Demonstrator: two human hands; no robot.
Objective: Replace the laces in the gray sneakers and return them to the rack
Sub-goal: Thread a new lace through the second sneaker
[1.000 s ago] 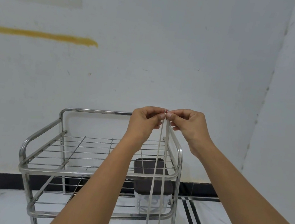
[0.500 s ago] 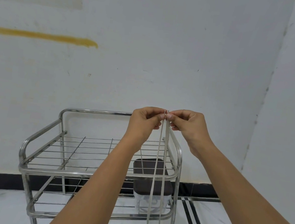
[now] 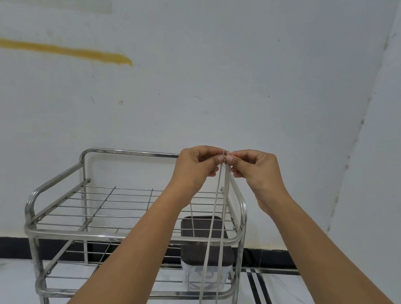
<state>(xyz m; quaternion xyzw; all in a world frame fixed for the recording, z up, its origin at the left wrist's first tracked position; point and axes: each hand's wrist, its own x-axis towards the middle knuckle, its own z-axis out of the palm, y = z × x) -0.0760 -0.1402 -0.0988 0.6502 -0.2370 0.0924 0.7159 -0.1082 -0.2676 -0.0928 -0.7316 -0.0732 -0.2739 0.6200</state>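
Note:
My left hand (image 3: 196, 166) and my right hand (image 3: 255, 170) are raised side by side in front of me, each pinching one tip of a pale grey lace (image 3: 212, 229). Its two strands hang straight down from my fingertips and run out of the frame at the bottom. Behind and below them stands the steel wire rack (image 3: 130, 240) with two shelves. No sneaker is in view.
A clear plastic box with a dark lid (image 3: 207, 256) sits on the rack's lower shelf at the right. The rack stands against a white wall with a yellow stripe. White floor tiles with black lines lie to the right.

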